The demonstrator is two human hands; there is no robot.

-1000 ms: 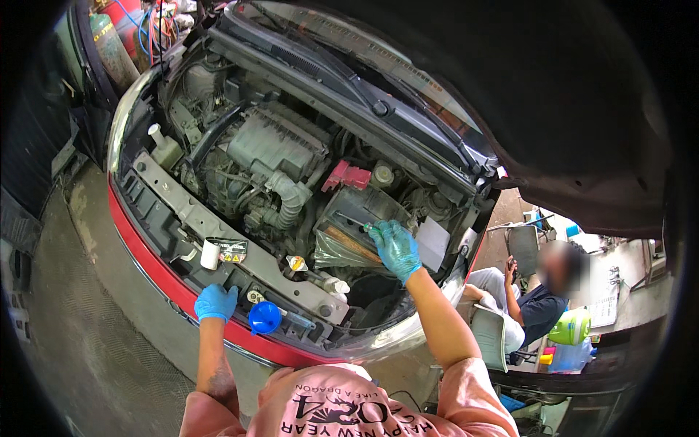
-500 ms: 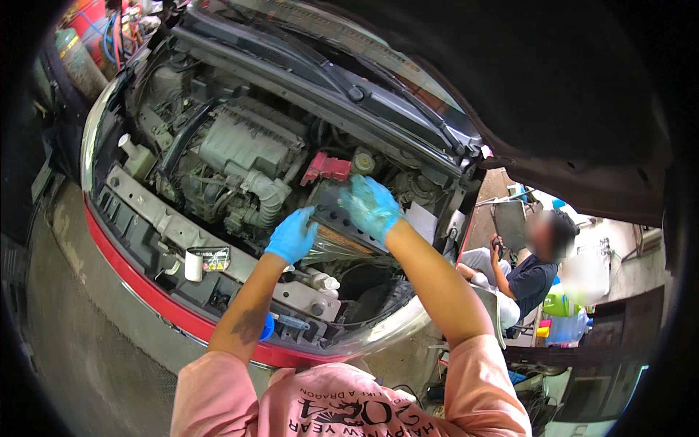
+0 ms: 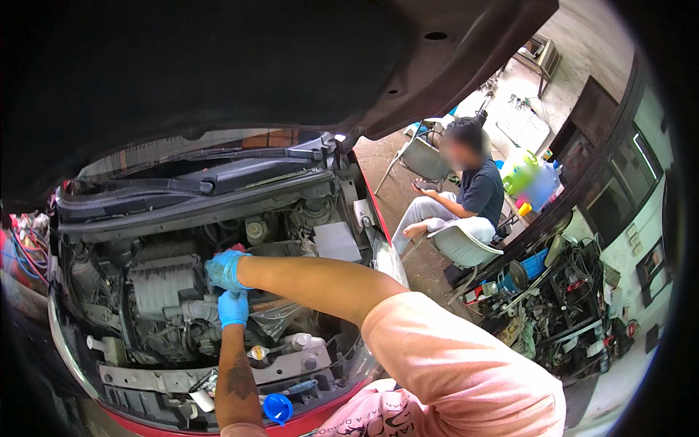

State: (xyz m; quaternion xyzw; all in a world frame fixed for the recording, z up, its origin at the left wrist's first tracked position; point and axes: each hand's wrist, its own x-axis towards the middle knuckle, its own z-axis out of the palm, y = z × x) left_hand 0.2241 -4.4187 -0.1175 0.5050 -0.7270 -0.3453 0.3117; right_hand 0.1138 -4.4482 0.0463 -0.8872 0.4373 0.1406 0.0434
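Both my hands wear blue gloves and meet over the middle of a car's engine bay. My right hand reaches across from the right, palm down, beside the grey engine cover. Its fingers look curled, and what they hold is hidden. Just below it, almost touching, my left hand is closed like a fist, with its fingertips out of sight. A bit of a red cover peeks out behind the right hand. Clear plastic wrap lies to the right of the left hand, under my right forearm.
The raised hood hangs overhead. On the front edge are a blue funnel and a white container. A white rectangular piece lies at the bay's right. A person sits on a chair at right, near piled parts.
My view has turned to the right. The right hand has moved left, off the dark part beside the red cover, and now sits close above the left hand.
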